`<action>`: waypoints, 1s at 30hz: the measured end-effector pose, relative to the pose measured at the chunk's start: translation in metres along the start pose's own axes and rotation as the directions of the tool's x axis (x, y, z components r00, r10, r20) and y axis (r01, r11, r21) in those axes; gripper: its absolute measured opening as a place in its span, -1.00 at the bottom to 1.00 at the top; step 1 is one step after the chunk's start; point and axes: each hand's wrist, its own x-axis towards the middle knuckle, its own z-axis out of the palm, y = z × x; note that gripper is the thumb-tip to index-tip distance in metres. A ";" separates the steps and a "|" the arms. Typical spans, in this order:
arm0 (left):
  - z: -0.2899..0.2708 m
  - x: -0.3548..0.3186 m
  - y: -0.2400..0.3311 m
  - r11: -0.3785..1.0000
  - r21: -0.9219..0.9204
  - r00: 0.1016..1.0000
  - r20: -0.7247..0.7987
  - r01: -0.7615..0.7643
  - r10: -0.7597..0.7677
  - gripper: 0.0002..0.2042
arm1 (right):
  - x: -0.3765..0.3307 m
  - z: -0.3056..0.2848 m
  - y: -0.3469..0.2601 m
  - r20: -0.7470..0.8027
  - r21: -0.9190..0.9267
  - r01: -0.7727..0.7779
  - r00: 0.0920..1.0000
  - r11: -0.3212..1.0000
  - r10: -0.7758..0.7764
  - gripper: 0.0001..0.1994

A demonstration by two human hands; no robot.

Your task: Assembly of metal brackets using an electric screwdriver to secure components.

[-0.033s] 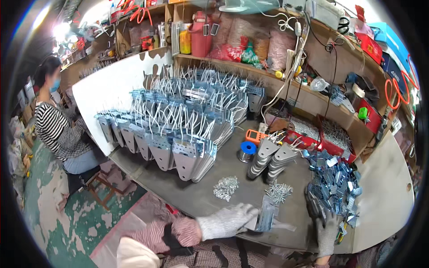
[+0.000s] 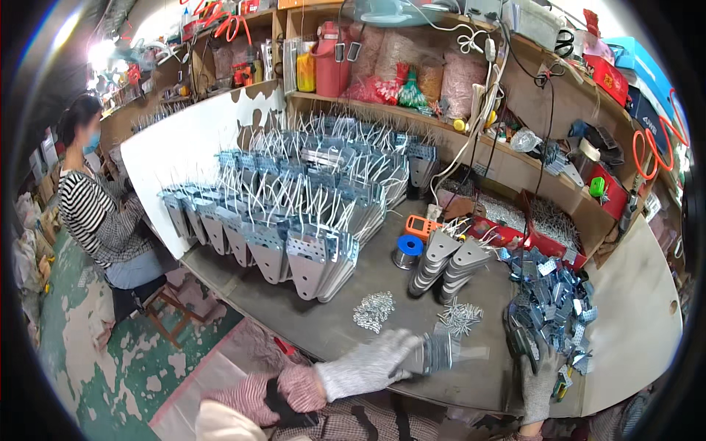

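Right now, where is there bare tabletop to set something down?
Bare tabletop shows between the screw pile and the blue bracket heap, and between the grey plate rows and the blue spool. Crowded: the heap by the right hand, and the plate rows.

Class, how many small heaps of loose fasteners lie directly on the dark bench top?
2. One heap of silver bits lies just beyond the left hand; the heap of screws lies farther right. More may be hidden behind the plates.

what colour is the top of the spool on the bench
The spool has a blue top, clearest in the head view.
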 end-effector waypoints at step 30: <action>-0.049 -0.090 -0.185 0.657 -0.727 0.857 -0.196 0.199 -0.477 -0.23 | -0.016 0.143 -0.395 0.425 0.879 -0.326 0.867 0.349 -0.260 0.14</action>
